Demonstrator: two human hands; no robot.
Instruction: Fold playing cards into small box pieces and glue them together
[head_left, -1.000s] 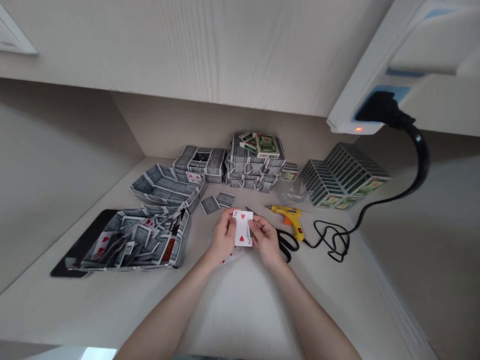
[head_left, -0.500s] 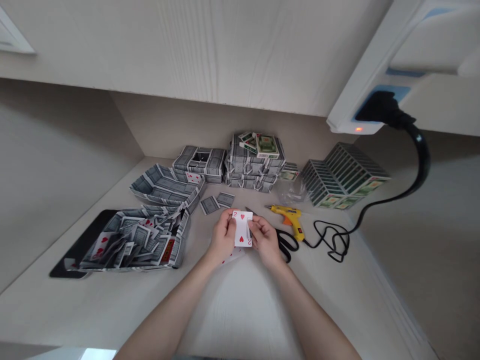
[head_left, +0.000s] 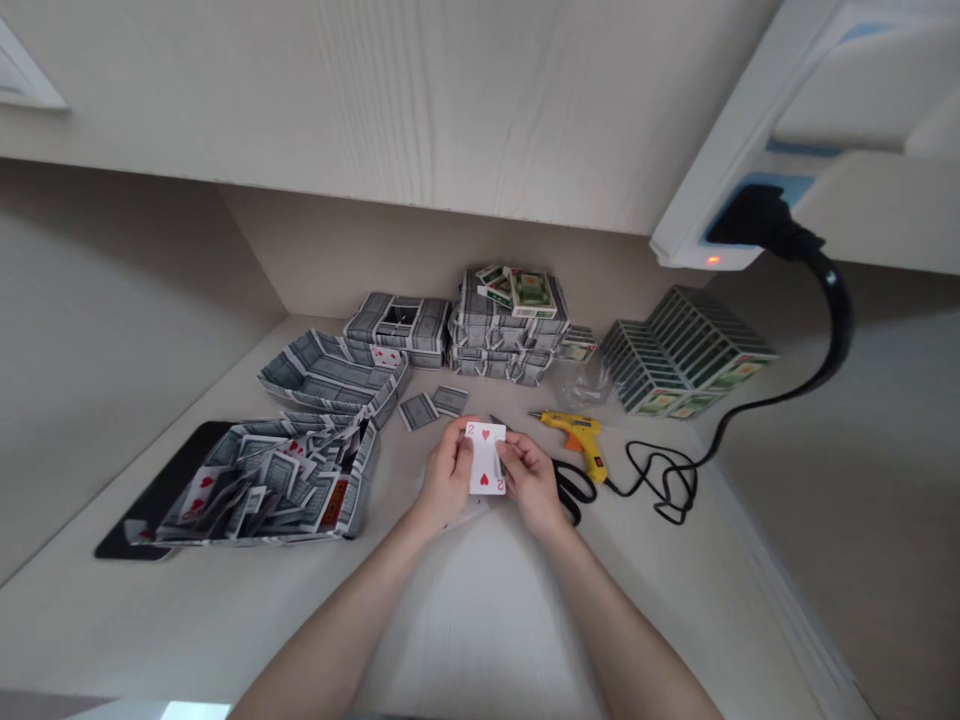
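Between both hands, a two of hearts playing card (head_left: 485, 458) is held face up above the table. My left hand (head_left: 448, 472) grips its left edge, the thumb lying on the face. On the opposite edge, my right hand (head_left: 530, 478) pinches it with the thumb in front. Whether more cards lie behind it is hidden. Beneath the hands another card (head_left: 471, 512) rests on the table, mostly covered. Black-handled scissors (head_left: 576, 490) lie just right of my right hand, their blades partly hidden. Two face-down cards (head_left: 435, 405) lie beyond my left hand.
Left stands a card-built box (head_left: 360, 490) full of loose cards, with an open card tray (head_left: 322, 375) behind. Card blocks (head_left: 510, 335) and green card packs (head_left: 686, 350) line the back. A yellow glue gun (head_left: 577, 435) lies right, its black cord (head_left: 724, 440) running to a power strip (head_left: 750, 215).
The hands and the two of hearts stay almost still. The whole view has shifted very slightly.
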